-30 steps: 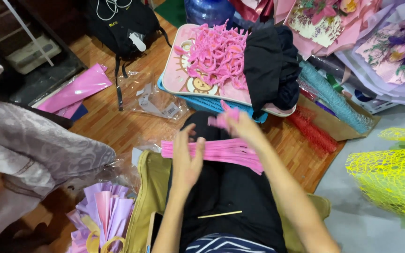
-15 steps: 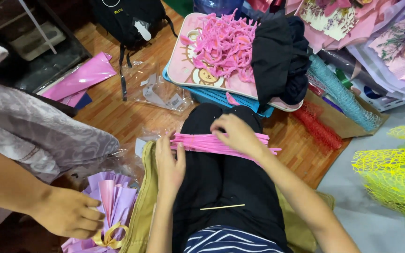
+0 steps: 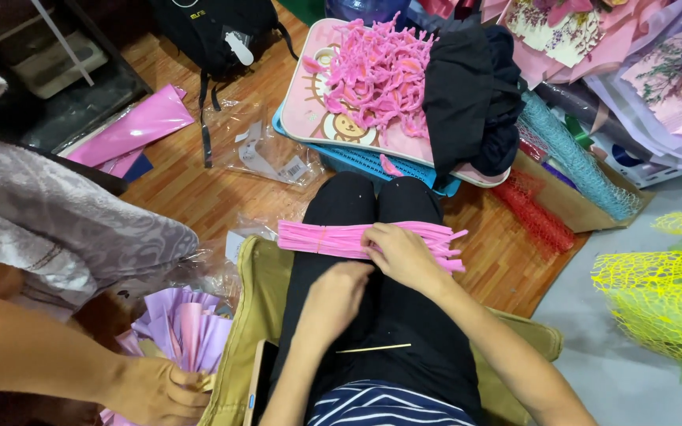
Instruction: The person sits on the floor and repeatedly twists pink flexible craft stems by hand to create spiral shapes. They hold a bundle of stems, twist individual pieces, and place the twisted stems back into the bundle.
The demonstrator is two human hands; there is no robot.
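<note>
At far left a co-worker's hand [image 3: 155, 390] grips folded lilac and pink paper [image 3: 183, 327]. The left hand [image 3: 333, 300] rests loosely curled on the lap, holding nothing. A thin wooden stick [image 3: 372, 348] lies on the black trousers. The right hand [image 3: 404, 254] presses its fingers down on the bundle of pink strips [image 3: 325, 238] lying across the knees.

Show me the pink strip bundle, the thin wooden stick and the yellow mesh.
pink strip bundle [image 3: 321, 237], head view, left part.
thin wooden stick [image 3: 374, 348], head view, middle.
yellow mesh [image 3: 661, 304], head view, centre.
</note>
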